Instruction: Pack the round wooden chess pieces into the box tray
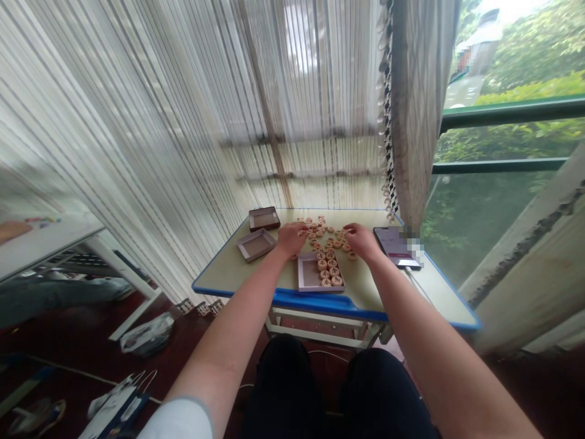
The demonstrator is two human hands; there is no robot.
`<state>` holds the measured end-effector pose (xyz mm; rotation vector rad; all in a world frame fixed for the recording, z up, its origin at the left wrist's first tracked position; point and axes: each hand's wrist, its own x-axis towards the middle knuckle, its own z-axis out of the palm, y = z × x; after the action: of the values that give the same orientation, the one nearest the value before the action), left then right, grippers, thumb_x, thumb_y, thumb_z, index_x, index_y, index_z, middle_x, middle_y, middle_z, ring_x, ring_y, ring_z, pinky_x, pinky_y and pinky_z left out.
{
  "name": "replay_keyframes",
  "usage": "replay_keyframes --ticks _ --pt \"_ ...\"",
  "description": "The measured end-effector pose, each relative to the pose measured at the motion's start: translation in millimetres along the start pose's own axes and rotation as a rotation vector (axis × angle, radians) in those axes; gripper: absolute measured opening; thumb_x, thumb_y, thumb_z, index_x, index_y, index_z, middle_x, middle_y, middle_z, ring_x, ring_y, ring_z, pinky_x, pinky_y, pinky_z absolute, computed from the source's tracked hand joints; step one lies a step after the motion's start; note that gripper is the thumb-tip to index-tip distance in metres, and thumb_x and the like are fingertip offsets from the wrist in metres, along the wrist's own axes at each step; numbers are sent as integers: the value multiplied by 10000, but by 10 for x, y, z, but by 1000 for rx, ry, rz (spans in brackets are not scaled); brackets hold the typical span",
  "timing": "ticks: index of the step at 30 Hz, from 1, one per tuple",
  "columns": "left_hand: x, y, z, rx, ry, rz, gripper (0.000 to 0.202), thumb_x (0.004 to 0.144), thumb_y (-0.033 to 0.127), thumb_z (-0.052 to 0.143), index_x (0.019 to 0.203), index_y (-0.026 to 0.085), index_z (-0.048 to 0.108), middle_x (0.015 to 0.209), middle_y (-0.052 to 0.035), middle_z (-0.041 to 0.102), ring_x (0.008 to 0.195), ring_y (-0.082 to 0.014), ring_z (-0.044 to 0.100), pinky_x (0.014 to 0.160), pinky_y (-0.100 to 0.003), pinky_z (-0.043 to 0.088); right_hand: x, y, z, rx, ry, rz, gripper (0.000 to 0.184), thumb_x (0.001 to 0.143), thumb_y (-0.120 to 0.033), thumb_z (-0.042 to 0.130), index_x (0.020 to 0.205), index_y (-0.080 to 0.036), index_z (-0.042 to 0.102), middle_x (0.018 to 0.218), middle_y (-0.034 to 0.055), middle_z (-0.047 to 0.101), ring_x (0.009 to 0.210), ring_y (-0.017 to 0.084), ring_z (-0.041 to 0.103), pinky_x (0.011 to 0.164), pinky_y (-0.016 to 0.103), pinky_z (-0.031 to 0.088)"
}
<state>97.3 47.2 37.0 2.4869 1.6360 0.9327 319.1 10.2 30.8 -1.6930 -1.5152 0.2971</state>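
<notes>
Round wooden xiangqi pieces [329,243] lie scattered across the desk between my hands. Closer to me stands an open shallow box [308,280], its right side filled with two columns of pieces, characters facing up. My left hand [291,238] is at the left edge of the scattered pieces, above the box, thumb and fingers pinched on what looks like a piece. At the right edge of the pieces, my right hand [361,239] has its fingertips pinched together; whatever they hold is too small to make out.
Two more shallow trays, a dark-rimmed one [264,218] and a pale one [256,245], sit at the desk's left. A phone [397,247] with a white cable lies on the right. String curtains hang behind the blue-edged desk [228,271]. Another person's hand [13,230] shows far left.
</notes>
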Motion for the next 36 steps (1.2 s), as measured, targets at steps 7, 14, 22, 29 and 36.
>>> replay_keyframes --ticks 7,14,22,29,36 --pt "12 -110 123 -24 33 103 234 819 303 491 977 238 651 1045 -14 661 1033 -174 547 978 -329 341 176 273 79 -315 28 -78 297 714 -271 492 909 -198 703 910 95 672 820 230 580 708 310 408" --pt "-7 -29 148 0 14 83 230 805 342 513 945 243 666 1014 -23 663 1015 -201 551 952 -352 351 159 215 156 -479 -74 -79 289 691 -362 548 858 -209 727 899 115 670 746 235 582 642 309 402" --pt "-91 26 121 -11 -31 85 211 780 330 539 916 242 674 1009 -22 670 1019 -201 551 955 -341 347 167 223 172 -421 -145 -45 300 668 -430 595 822 -218 741 741 86 685 685 217 596 625 292 410" --pt "-106 -28 149 -8 11 57 206 783 323 530 901 230 671 990 -24 678 1003 -209 553 935 -353 362 162 195 176 -223 -98 2 278 663 -386 631 834 -176 696 738 77 673 681 195 588 638 291 429" --pt "-119 5 114 13 -13 3 212 797 308 510 906 222 670 1011 -28 673 1022 -210 546 931 -343 376 54 70 162 318 -106 102 353 750 -295 539 1073 -188 634 854 72 664 612 130 575 527 236 430"
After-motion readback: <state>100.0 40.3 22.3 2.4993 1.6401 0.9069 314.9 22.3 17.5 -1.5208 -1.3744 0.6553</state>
